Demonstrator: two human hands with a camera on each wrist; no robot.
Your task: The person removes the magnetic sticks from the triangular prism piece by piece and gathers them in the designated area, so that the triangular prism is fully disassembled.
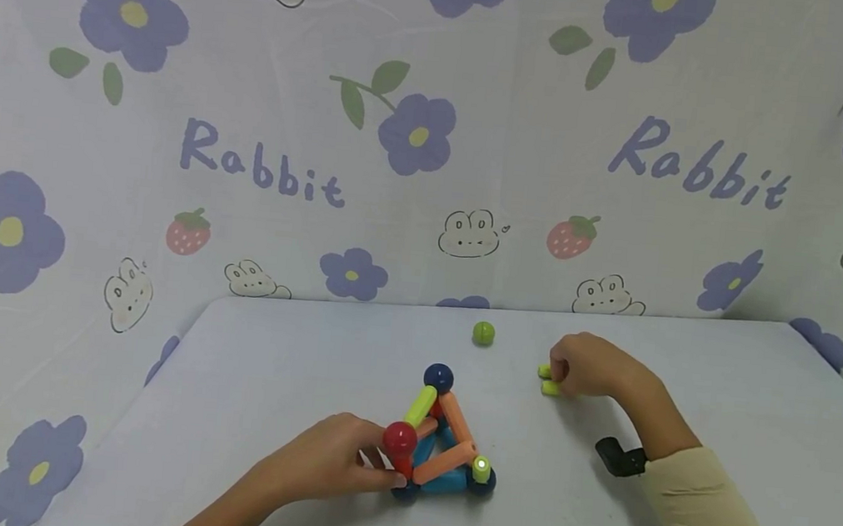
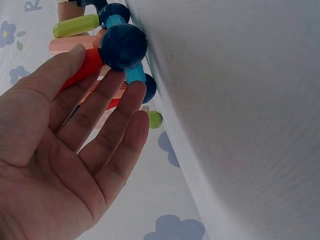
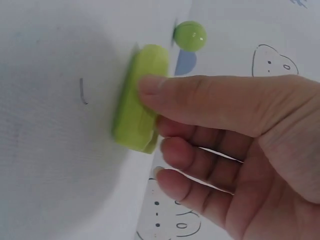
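Note:
On the white table stands a structure of magnetic rods and balls, with blue rods (image 1: 445, 482) along its base, orange rods (image 1: 457, 419), navy balls (image 1: 439, 378) and a red ball (image 1: 400, 439) on a red rod (image 2: 86, 69). My left hand (image 1: 325, 461) holds that red rod at the near left corner, its thumb beside the lower navy ball (image 2: 123, 47). Farther back on the right, my right hand (image 1: 593, 367) pinches a light green rod (image 3: 137, 100) on the table; its index finger is mostly hidden. Two green rod ends (image 1: 550, 388) show beside the hand.
A green ball (image 1: 484, 334) sits near the table's back edge, left of the right hand. A short green rod (image 1: 481, 469) stands on the structure's near right navy ball. Behind the table (image 1: 354, 341) hangs a cloth (image 1: 526, 105) printed with flowers and rabbits.

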